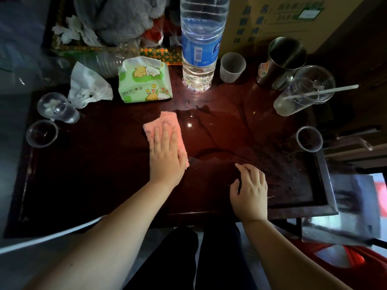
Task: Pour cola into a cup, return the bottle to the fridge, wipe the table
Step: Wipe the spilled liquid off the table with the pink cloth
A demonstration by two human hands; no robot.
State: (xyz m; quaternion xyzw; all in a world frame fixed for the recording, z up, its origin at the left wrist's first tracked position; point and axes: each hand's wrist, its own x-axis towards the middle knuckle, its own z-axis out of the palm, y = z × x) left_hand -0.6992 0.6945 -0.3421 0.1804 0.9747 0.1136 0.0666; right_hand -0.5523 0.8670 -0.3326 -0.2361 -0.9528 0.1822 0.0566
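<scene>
A folded pink cloth (167, 122) lies on the dark red wooden table (94, 168), near its middle. My left hand (166, 155) presses flat on the cloth, fingers together and pointing away from me. A wet film of liquid (211, 130) shines on the table just right of the cloth. My right hand (250, 191) rests on its fingertips near the table's front edge, fingers curled and apart, holding nothing. A clear plastic cup with dark liquid (307, 138) stands at the right edge. No cola bottle is in view.
A big water bottle (200, 45) stands at the back centre, a green tissue pack (144, 82) and crumpled tissue (88, 86) to its left. Two clear cups (50, 120) sit at the left; a white cup (231, 68), steel mug (280, 61) and straw cup (301, 95) at the back right.
</scene>
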